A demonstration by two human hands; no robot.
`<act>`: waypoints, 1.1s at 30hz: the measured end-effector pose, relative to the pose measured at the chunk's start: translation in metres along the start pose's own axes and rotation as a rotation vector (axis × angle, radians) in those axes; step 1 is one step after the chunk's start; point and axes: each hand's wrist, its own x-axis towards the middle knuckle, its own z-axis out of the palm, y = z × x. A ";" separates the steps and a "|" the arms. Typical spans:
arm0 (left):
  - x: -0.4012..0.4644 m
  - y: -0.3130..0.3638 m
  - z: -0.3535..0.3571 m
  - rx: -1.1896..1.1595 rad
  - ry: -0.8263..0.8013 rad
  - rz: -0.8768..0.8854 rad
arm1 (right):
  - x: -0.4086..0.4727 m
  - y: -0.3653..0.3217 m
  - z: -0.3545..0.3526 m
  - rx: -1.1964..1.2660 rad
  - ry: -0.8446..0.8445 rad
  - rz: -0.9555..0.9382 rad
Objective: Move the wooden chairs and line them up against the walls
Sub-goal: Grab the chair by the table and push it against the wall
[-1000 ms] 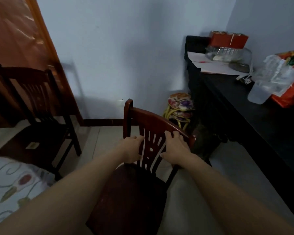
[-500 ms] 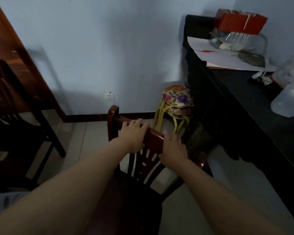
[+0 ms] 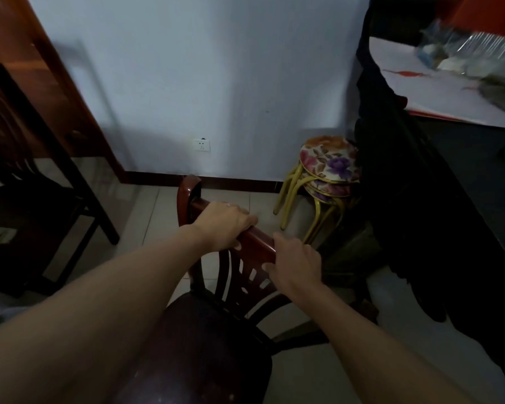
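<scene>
A dark red wooden chair (image 3: 207, 339) stands in front of me, its back toward the pale wall. My left hand (image 3: 225, 224) wraps over the left part of its top rail. My right hand (image 3: 296, 262) grips the right part of the same rail, and the rail's right end is hidden behind it. A second dark wooden chair (image 3: 27, 199) stands at the left by the wooden door, with a small card on its seat.
Stacked flowered stools with yellow legs (image 3: 327, 170) stand in the corner ahead on the right. A black-draped table (image 3: 455, 217) with papers and bags lines the right side. A wooden door (image 3: 29, 83) is at the left. A wall socket (image 3: 202, 145) sits low on the wall.
Both hands have shifted from the chair's back slats up onto its top rail. The chair and my view have moved closer to the wall and the stools.
</scene>
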 end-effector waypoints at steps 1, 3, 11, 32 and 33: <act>0.000 -0.005 -0.001 -0.008 -0.006 0.023 | 0.003 -0.003 -0.001 -0.007 -0.006 -0.006; -0.004 -0.017 -0.005 -0.014 -0.022 0.062 | 0.009 -0.010 -0.001 -0.029 -0.019 -0.021; -0.052 -0.092 -0.036 0.021 -0.089 0.084 | 0.042 -0.092 -0.008 -0.112 -0.030 -0.181; -0.009 -0.189 -0.135 0.189 0.150 -0.080 | 0.173 -0.163 -0.119 -0.536 0.078 -0.484; -0.002 -0.193 -0.138 0.201 0.152 -0.092 | 0.183 -0.162 -0.122 -0.540 0.082 -0.490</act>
